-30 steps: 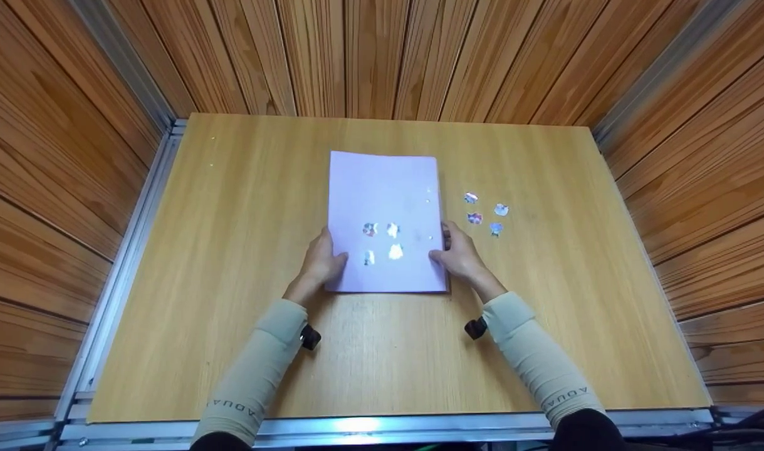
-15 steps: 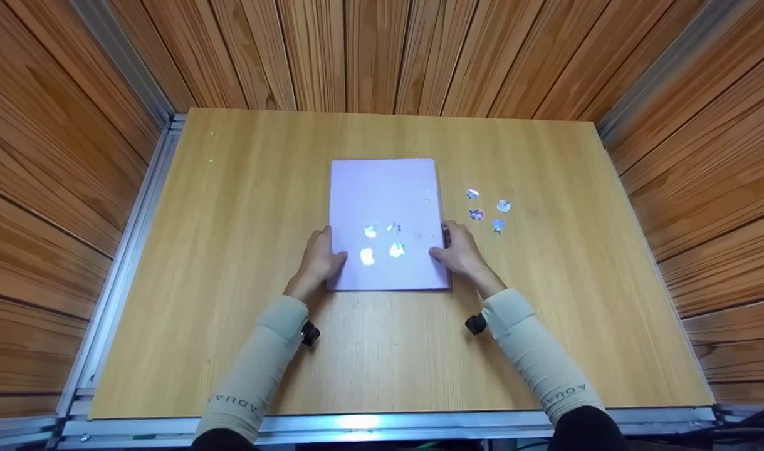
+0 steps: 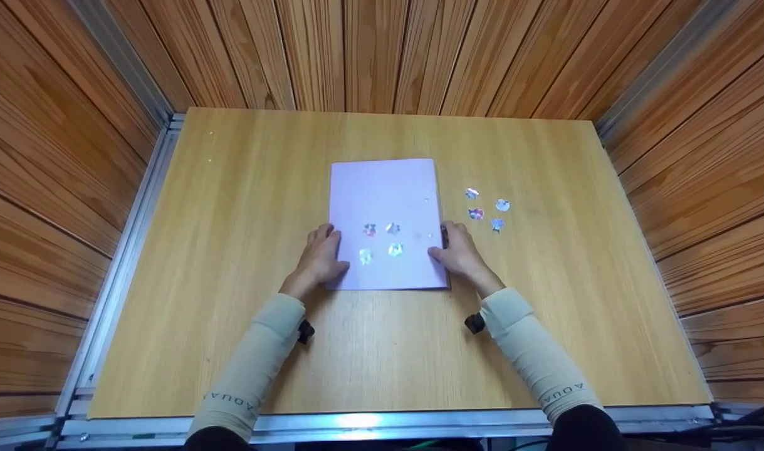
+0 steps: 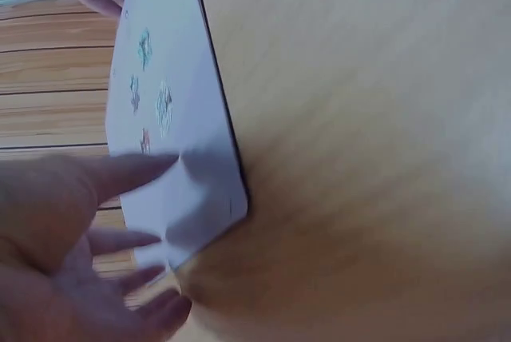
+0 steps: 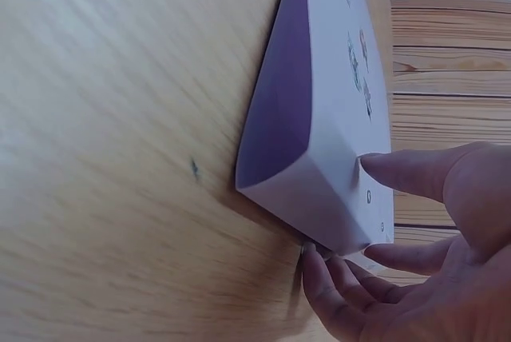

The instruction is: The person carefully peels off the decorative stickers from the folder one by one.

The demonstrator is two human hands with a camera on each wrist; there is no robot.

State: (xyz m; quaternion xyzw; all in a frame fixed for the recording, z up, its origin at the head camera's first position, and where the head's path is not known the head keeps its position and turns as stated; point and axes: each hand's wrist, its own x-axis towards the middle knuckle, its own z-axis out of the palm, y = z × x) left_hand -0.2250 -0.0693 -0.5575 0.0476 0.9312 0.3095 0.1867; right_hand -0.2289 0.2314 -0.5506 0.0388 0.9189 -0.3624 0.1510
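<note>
A light purple file folder (image 3: 382,194) lies at mid-table, its thick spine (image 5: 307,206) on the right side. On the cover are several small shiny stickers (image 3: 395,249). My left hand (image 3: 319,255) is at the folder's left edge; its thumb (image 4: 144,170) touches the cover, and the other fingers lie loosely extended along the edge. My right hand (image 3: 462,250) grips the spine side, thumb on top and fingers against the spine near its underside. In the right wrist view the folder's near end shows a gap between its covers.
Several loose shiny stickers (image 3: 476,213) lie on the wooden table (image 3: 244,188) right of the folder. Wood-panelled walls (image 3: 369,56) stand behind and at both sides. A metal rail (image 3: 356,423) runs along the front edge.
The folder's far edge has come down and the folder lies flatter. My left hand has loosened from its left edge, fingers spreading away. The right hand has stayed on the spine.
</note>
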